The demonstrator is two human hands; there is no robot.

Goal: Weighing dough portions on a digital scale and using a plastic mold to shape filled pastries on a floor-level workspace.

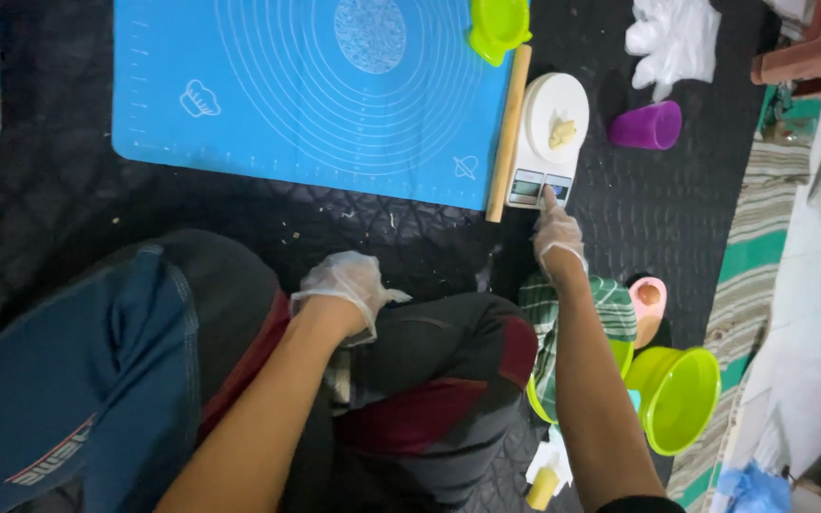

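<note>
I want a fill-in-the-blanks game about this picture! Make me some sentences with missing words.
1. The right hand touches the white kitchen ____, which has a lump of dough on its round plate.
2. A wooden rolling pin lies along the right edge of the ____ baking mat.
3. The cup lying on its side right of the dough is ____.
4. Both hands wear thin clear ____; the left hand rests on the knee.

Missing words: scale; blue; purple; gloves

Dim, bluish indoor light; the dark quilted floor mat (pixel 68 204) swallows detail, edges soft, slight wide-angle stretch.
</note>
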